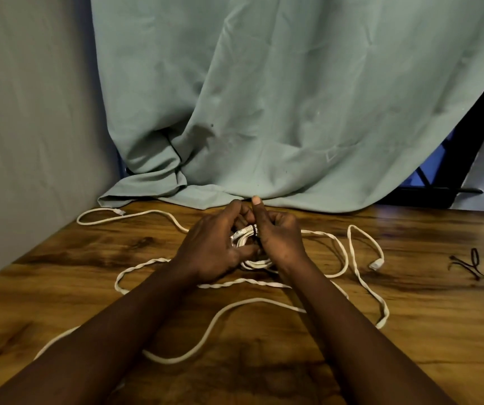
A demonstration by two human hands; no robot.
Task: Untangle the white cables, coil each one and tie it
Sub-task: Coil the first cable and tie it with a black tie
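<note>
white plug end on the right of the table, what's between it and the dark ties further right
Nothing. In the head view, the stretch between the white plug end and the dark ties is bare wooden table.

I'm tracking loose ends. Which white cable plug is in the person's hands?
The plug on the coiled cable held between the left hand and right hand. The far-left plug and right plug lie on the table.

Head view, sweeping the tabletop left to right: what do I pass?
White cable-end plug by the wall → left hand → coiled bundle gripped by both hands → right hand → loose connector → dark ties near the right edge.
</note>
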